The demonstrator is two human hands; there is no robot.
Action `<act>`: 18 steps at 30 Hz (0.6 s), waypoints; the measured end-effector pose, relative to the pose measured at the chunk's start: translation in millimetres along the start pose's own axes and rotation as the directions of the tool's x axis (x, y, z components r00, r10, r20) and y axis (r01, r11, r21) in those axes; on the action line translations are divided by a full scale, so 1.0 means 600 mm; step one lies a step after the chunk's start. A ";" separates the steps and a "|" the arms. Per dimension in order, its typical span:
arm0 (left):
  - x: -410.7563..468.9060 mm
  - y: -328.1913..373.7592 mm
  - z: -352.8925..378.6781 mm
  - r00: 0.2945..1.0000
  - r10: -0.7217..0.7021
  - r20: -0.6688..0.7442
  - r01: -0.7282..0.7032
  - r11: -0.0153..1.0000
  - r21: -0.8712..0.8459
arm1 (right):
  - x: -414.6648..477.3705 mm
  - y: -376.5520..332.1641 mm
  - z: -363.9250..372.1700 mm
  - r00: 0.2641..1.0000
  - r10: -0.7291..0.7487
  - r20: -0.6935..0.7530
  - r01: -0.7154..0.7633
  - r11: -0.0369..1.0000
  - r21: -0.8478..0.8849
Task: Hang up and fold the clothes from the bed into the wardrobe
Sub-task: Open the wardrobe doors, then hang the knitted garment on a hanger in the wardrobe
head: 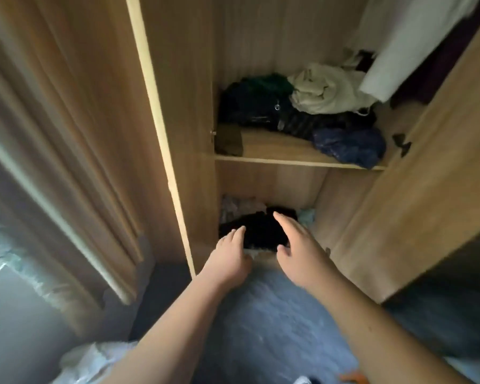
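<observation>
A folded black garment (261, 230) lies on the bottom level of the open wooden wardrobe (272, 187), on top of pale clothes. My left hand (229, 257) reaches in with straight fingers touching the garment's left front edge. My right hand (299, 249) hovers over its right side, fingers spread and relaxed, holding nothing. Whether the right hand touches the cloth is unclear.
The shelf (275, 155) above carries dark clothes, a cream garment (324, 90) and a blue one (349, 146). A white garment (408, 42) hangs at the upper right. Wardrobe doors stand open on the left (161, 106) and right (416, 189). A curtain (53, 134) hangs at the left; blue-grey carpet lies below.
</observation>
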State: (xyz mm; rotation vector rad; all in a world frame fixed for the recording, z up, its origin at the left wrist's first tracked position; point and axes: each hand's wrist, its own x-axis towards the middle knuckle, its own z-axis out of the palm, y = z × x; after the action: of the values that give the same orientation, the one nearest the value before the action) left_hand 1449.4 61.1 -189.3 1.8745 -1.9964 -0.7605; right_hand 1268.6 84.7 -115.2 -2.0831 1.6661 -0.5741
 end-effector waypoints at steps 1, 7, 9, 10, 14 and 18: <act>-0.003 0.026 0.019 0.996 0.075 0.043 -0.077 0.996 0.047 | -0.031 0.032 -0.007 0.998 0.061 -0.019 -0.062 0.997 -0.036; -0.044 0.188 0.142 0.886 0.413 0.213 -0.448 0.881 0.153 | -0.236 0.198 -0.064 0.880 0.430 -0.202 -0.462 0.873 -0.158; -0.074 0.242 0.181 0.838 0.465 0.284 -0.519 0.840 0.156 | -0.310 0.231 -0.087 0.820 0.505 -0.270 -0.553 0.821 -0.142; -0.091 0.269 0.197 0.810 0.496 0.313 -0.560 0.812 0.163 | -0.347 0.248 -0.096 0.791 0.529 -0.306 -0.585 0.801 -0.128; -0.171 0.374 0.265 0.706 0.593 0.387 -0.681 0.719 0.141 | -0.496 0.302 -0.124 0.674 0.616 -0.407 -0.701 0.707 -0.090; -0.277 0.462 0.343 0.600 0.672 0.435 -0.772 0.629 0.094 | -0.661 0.340 -0.142 0.592 0.671 -0.447 -0.770 0.634 -0.068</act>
State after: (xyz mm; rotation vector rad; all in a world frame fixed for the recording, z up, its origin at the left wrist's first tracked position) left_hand 1123.8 263.2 -178.2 0.8197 -2.9212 -0.6083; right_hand 976.8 426.5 -181.9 -1.2224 2.7306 -0.5057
